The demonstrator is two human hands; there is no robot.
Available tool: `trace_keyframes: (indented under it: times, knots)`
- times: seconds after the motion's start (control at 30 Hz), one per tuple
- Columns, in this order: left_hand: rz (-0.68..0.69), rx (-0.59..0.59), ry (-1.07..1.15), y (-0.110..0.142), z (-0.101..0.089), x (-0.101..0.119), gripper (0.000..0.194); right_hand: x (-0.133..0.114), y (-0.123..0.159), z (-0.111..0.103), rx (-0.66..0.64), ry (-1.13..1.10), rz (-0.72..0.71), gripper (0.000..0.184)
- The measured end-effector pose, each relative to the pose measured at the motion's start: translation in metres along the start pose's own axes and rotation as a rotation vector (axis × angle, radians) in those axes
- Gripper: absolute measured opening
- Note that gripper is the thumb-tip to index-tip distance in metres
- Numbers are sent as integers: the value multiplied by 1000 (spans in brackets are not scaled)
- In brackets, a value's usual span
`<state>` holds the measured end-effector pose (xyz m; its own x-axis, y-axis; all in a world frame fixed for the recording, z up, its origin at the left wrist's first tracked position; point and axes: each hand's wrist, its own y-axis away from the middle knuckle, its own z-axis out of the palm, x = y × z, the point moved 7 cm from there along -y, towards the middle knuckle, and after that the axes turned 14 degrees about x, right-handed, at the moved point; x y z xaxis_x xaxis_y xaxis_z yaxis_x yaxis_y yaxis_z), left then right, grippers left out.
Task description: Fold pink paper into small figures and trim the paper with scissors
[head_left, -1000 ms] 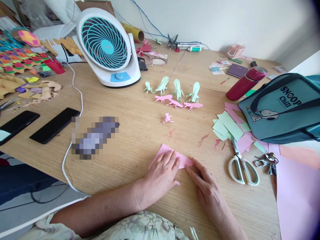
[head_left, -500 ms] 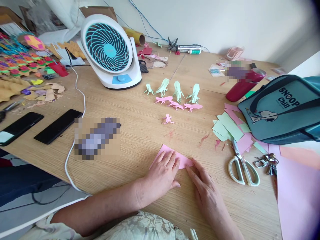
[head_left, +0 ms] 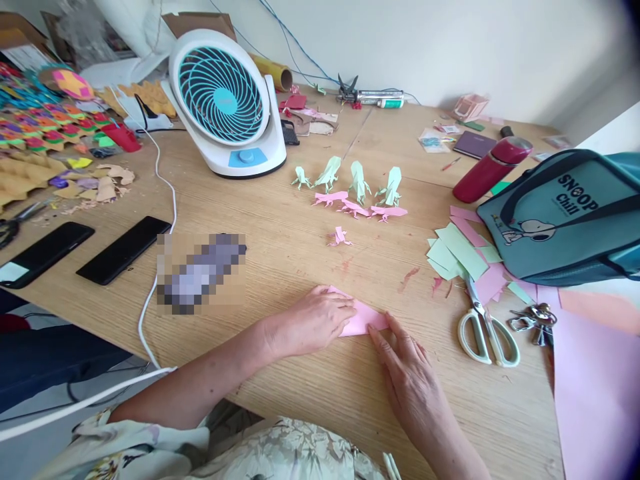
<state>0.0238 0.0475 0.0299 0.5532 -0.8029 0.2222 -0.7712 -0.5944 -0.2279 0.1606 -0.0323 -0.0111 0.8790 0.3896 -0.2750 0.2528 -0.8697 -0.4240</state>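
A folded piece of pink paper (head_left: 363,322) lies on the table in front of me. My left hand (head_left: 313,323) covers its left part, fingers bent together over the edge, the thumb out of sight. At the right corner, my right hand (head_left: 407,363) pinches the paper between thumb and forefinger. Beyond my hands sits a small pink folded-paper frog (head_left: 341,236). Farther back are pink folded-paper figures (head_left: 355,209) in a loose row, with several pale green ones (head_left: 358,181) behind them.
On the right lie scissors (head_left: 484,327), keys (head_left: 537,320), green and pink paper pieces (head_left: 457,252), a red flask (head_left: 493,170) and a teal bag (head_left: 565,220). To the left are a fan (head_left: 225,100), a white cable (head_left: 145,320), black phone-like slabs (head_left: 123,250) and a blurred-out object (head_left: 203,275).
My left hand has slid left and turned, from lying flat on the paper to gripping its left side. The right hand stays at the right corner. The view has shifted slightly.
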Motion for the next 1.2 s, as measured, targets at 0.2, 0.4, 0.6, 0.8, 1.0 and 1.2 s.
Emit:
trace_keyframes:
  times: [0.2,0.4,0.6,0.8,1.0,1.2]
  knots:
    - [-26,11,59,5,8,7,33,-4,-2,3,10,63,-58,62]
    - [-80,23,-62,15,22,20,66,-8,-6,3,20,123,-33,53]
    - [-67,-21,-84,22,33,23,78,-13,-11,1,37,144,-10,52]
    - [-83,-50,-38,23,36,21,81,-13,-30,5,15,-122,-98,64]
    - [-73,1,-46,21,28,21,86,11,-48,11,-81,-372,-105,62]
    - [-73,8,8,23,26,22,92,19,-57,13,-69,-514,-164,51]
